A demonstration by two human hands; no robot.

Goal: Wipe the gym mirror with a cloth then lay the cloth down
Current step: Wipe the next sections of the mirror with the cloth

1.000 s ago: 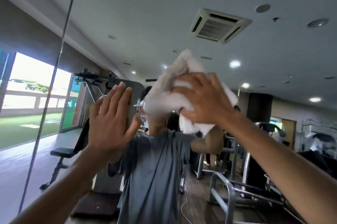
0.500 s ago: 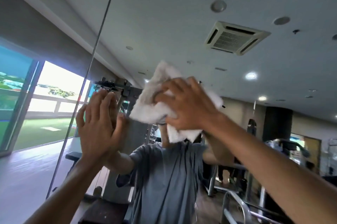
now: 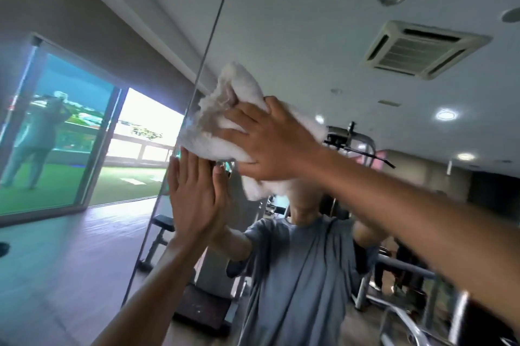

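Holding one cloth (image 3: pixel 209 140), right hand (image 3: pixel 277 144) presses mirror (image 3: pixel 309 22); left hand (image 3: pixel 194 199) seemingly touches it.

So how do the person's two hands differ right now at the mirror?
The right hand holds a bunched white cloth against the mirror; the left hand holds nothing. The left hand lies flat, fingers straight and close together; the right hand's fingers spread over the cloth, thumb beneath it. The right hand sits higher than the left hand. Both are raised to the glass.
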